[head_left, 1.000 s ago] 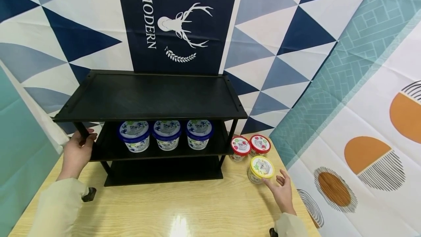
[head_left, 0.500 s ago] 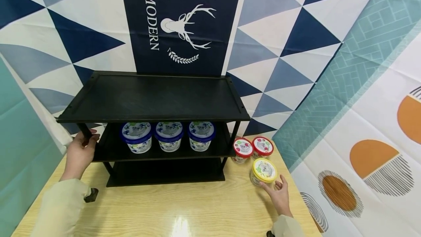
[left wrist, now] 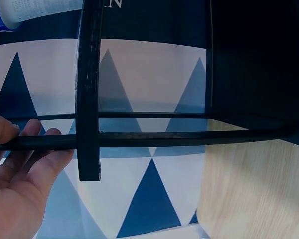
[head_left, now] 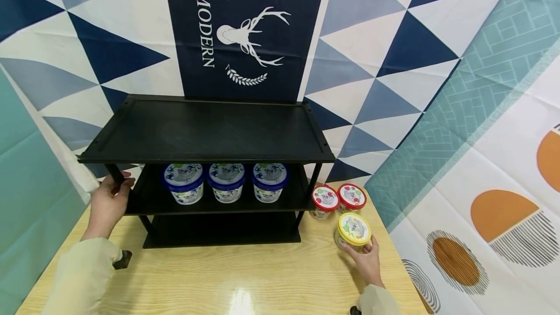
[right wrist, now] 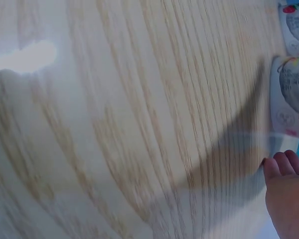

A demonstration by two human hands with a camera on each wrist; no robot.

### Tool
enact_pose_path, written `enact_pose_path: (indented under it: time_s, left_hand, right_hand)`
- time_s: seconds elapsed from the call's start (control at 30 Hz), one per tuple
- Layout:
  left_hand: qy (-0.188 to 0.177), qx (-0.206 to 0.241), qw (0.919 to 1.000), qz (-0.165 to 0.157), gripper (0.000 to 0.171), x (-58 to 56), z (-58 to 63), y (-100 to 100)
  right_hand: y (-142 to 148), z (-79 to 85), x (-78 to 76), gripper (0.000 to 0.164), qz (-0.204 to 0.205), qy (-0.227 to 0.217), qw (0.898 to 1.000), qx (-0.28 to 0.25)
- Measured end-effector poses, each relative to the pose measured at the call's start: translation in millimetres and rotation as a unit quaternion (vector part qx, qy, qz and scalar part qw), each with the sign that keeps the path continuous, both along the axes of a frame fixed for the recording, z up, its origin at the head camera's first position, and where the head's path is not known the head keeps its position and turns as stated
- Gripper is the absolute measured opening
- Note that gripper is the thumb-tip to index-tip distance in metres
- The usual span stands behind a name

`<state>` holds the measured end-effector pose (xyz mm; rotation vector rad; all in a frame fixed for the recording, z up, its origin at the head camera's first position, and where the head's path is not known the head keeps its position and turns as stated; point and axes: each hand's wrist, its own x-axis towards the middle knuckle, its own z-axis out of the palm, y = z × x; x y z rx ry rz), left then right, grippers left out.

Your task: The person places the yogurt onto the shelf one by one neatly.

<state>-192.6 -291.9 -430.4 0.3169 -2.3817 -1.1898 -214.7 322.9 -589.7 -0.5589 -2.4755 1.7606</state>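
Fingers (right wrist: 283,164) by tub (head_left: 354,228), red-lidded tubs (head_left: 325,198) behind

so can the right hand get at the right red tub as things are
Probably not straight on: the yellow tub stands between the right hand and the right red tub. Reaching over may work, since nothing sits on the red one.

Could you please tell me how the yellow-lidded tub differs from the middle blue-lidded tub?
The yellow-lidded tub is right of the black rack; the middle blue-lidded tub is on its middle shelf. The right grip touches the yellow-lidded tub, while nobody touches the middle blue-lidded tub. Both are round, with printed lids.
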Motion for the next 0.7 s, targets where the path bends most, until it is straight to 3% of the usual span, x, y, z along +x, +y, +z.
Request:
enact_pose_path:
  time_s: [0.27,0.5,0.7]
  left_hand:
    - [-0.002,-0.007,1.0000,-0.003,0.029,-2.2,-1.0,2]
    - [-0.009,-0.008,0.9999,0.000,0.031,-3.1,-1.3,1]
    - [-0.007,-0.011,0.9999,0.004,0.030,-2.1,-0.4,0]
  right_hand:
    - [-7,-7.0,-5.5,0.114,-0.038,0.026,0.999,-0.018]
    - [-11,-8.8,-9.9,0.108,-0.047,0.038,0.998,-0.001]
    - [-13,-9.9,-16.1,0.104,-0.045,0.061,0.997,-0.017]
